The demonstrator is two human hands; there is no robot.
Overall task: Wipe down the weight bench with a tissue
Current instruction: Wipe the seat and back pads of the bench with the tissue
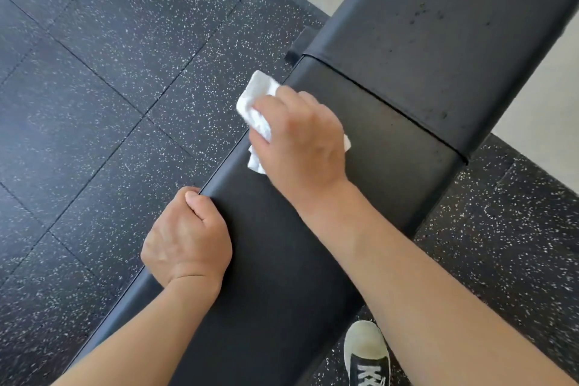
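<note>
Black vinyl fills the near part of my view: the long seat pad of the weight bench [282,260], smooth and matte with rounded edges, running away from me on a diagonal. A black canvas sneaker [366,354] with a pale toe cap is planted on the floor just beside it, so I judge that I am standing close on the right.

My left hand [188,244] curls over the pad's left edge, thumb on top and fingers wrapped down the side. I read that as bracing, so the bench stays put and my reach is steadied.

Further up, my right hand [300,141] is cupped palm down over the white tissue [255,110], pressing it against the same left edge of the pad. The tissue is soft and crumpled, bunched rather than folded, and it spills out past my fingers and overhangs the edge slightly.

Beyond a narrow seam lies the wider back pad [438,25], the same dark vinyl, carrying scattered small dark specks; it probably needs wiping too.

Speckled rubber floor tiles [109,72] surround everything.
</note>
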